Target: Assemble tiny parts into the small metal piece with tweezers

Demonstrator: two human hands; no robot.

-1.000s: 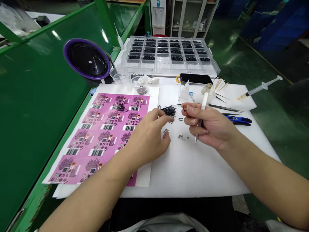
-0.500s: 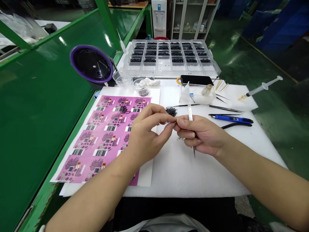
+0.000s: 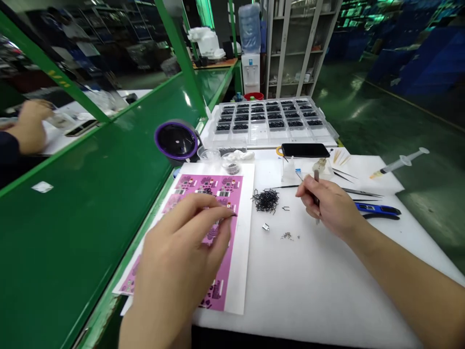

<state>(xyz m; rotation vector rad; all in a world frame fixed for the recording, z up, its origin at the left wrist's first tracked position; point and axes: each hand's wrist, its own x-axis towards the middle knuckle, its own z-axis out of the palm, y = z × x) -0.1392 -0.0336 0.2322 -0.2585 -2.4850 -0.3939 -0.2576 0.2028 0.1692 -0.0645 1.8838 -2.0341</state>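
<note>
Above the pink printed sheet [image 3: 232, 252], my left hand [image 3: 181, 252] pinches a tiny dark piece [image 3: 233, 214] between thumb and forefinger. To the right, my right hand [image 3: 329, 201] is closed around metal tweezers [image 3: 317, 177], held upright; their lower part is partly hidden. Between the hands lies a pile of small black forked pieces [image 3: 266, 200], with one single forked piece [image 3: 286, 208] beside it. Nearer me are a small shiny metal part [image 3: 266, 227] and scattered tiny silver bits [image 3: 287, 236], all on the white foam mat [image 3: 290, 281].
A clear compartment tray [image 3: 257, 130] of black pieces stands at the back. Small clear cups [image 3: 231, 167], a purple-rimmed black device [image 3: 177, 140], a phone [image 3: 305, 150], a syringe [image 3: 399, 162] and a blue pen-like tool [image 3: 379, 208] surround the mat. Another person's hand [image 3: 32, 126] is beyond the green partition.
My hands have come apart: the left moved left and nearer with the dark piece, the right moved right with the tweezers. The view has tilted up and shifted left.
</note>
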